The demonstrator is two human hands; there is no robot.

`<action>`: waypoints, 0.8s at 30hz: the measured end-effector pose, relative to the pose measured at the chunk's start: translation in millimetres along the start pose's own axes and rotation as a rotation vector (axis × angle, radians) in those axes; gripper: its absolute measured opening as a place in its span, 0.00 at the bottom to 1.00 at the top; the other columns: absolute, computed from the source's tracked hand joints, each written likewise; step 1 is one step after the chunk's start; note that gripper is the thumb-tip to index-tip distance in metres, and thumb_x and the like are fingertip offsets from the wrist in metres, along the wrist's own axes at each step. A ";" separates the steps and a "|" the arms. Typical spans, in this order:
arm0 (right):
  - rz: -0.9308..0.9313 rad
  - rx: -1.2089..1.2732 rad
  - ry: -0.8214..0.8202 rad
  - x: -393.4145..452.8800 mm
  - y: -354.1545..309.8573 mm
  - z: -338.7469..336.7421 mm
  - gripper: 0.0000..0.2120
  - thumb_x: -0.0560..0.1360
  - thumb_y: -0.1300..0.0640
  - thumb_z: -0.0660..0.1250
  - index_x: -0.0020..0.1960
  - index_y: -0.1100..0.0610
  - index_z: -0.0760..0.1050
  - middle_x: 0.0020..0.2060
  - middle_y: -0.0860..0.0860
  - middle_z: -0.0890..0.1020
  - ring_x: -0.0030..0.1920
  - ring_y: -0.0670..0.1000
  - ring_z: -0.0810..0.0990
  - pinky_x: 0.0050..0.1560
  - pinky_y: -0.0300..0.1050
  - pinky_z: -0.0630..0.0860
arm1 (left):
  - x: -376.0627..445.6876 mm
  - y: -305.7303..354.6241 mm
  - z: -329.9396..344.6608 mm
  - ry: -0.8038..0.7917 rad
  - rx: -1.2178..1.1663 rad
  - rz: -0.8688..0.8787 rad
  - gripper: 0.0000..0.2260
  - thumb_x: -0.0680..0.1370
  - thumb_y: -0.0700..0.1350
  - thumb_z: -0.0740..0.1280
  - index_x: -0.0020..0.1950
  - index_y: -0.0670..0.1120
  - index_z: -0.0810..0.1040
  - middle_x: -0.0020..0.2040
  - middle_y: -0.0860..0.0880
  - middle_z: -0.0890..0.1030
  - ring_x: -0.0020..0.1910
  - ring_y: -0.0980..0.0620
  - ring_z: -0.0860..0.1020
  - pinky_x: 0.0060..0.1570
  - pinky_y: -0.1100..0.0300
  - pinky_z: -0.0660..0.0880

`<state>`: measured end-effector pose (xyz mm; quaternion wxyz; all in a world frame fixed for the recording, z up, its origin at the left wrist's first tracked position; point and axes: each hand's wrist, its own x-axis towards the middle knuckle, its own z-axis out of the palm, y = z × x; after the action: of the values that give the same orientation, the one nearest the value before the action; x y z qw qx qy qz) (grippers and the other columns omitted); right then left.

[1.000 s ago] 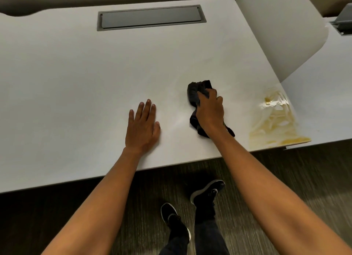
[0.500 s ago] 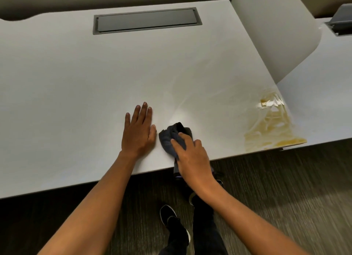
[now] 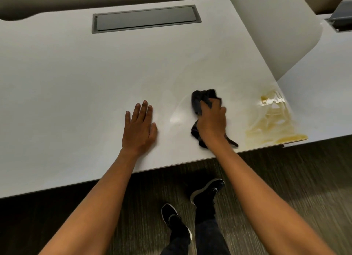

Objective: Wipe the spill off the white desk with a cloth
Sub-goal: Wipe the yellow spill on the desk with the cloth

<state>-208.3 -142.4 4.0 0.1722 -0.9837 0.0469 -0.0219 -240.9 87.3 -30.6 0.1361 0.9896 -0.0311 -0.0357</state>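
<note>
I watch the right hand (image 3: 211, 121), clutching the dark cloth (image 3: 202, 100), swing back from the desk (image 3: 76, 73) edge toward the yellow spill (image 3: 274, 125), still unwiped; left hand (image 3: 140, 127) lies flat, empty.

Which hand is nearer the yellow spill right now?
Right. The right hand, gripping the cloth, sits just left of the spill; the left hand rests flat farther left.

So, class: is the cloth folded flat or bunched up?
Bunched up. The dark cloth is crumpled under the right hand, with loose ends sticking out on the desk.
</note>
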 end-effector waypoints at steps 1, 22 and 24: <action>-0.051 0.014 -0.023 -14.9 -9.3 2.1 0.25 0.75 0.67 0.60 0.71 0.54 0.68 0.72 0.57 0.63 0.61 0.63 0.68 0.54 0.54 0.74 | 0.1 -0.2 0.2 0.000 0.002 0.001 0.30 0.80 0.52 0.47 0.82 0.45 0.52 0.83 0.48 0.48 0.82 0.48 0.45 0.79 0.43 0.43; -0.243 0.032 -0.142 -77.4 -63.5 25.2 0.31 0.70 0.61 0.73 0.72 0.52 0.69 0.72 0.57 0.67 0.57 0.60 0.73 0.49 0.51 0.75 | 11.0 1.7 1.4 0.037 -0.123 -0.114 0.24 0.85 0.45 0.51 0.81 0.42 0.53 0.83 0.46 0.50 0.82 0.47 0.46 0.79 0.44 0.42; -0.238 0.031 -0.131 -65.5 -63.5 26.9 0.31 0.71 0.61 0.73 0.72 0.53 0.68 0.72 0.57 0.67 0.57 0.60 0.73 0.50 0.51 0.74 | 14.7 3.8 1.7 0.037 -0.068 -0.123 0.24 0.85 0.46 0.50 0.81 0.42 0.53 0.83 0.46 0.50 0.82 0.47 0.46 0.78 0.42 0.42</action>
<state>-266.4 -67.3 -1.4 0.1863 -0.9788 -0.0820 0.0214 -226.6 82.1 -32.2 0.1676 0.9849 0.0336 -0.0268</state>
